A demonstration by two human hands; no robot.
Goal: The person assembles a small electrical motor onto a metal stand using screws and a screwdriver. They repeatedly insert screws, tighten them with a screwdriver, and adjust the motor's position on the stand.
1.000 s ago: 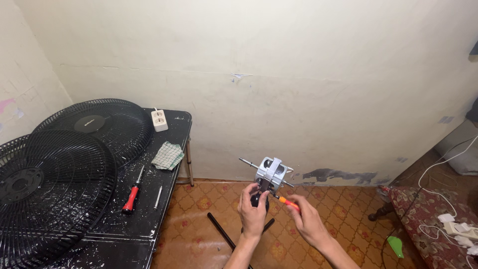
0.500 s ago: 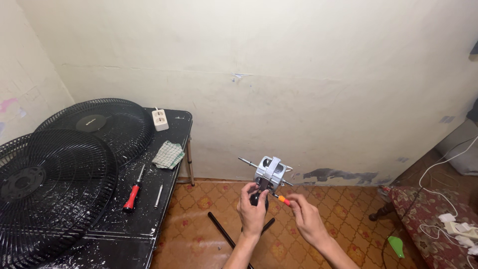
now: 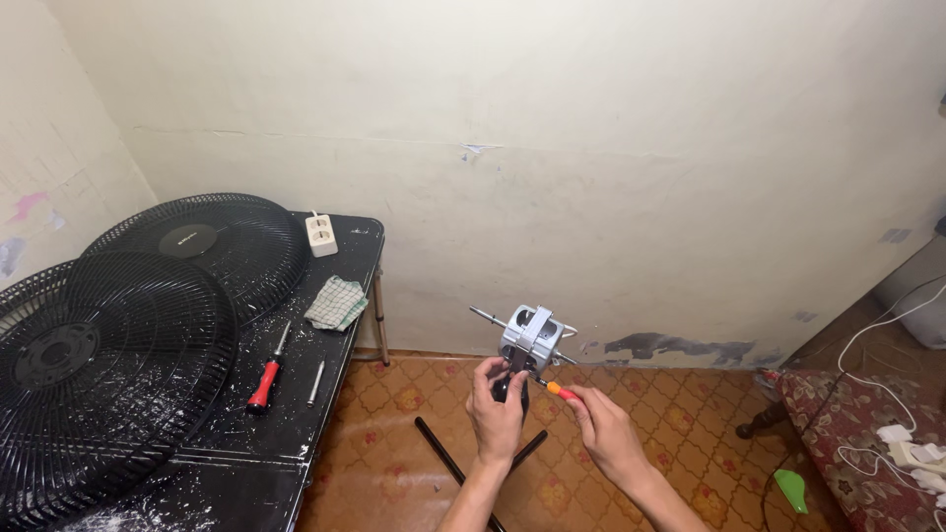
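Your left hand (image 3: 496,419) is clamped around the base of the grey fan motor (image 3: 530,340), held above the tiled floor; your right hand (image 3: 608,432) pinches an orange-handled screwdriver (image 3: 555,389) against the motor's lower side. Left of the motor, a black counter (image 3: 335,350) carries two fan grilles (image 3: 108,345)

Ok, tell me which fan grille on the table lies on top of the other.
The nearer fan grille, bottom left: its rim overlaps the farther fan grille beside the white power strip.

Round grey label (image 3: 186,239) at the rear fan grille's (image 3: 246,258) centre
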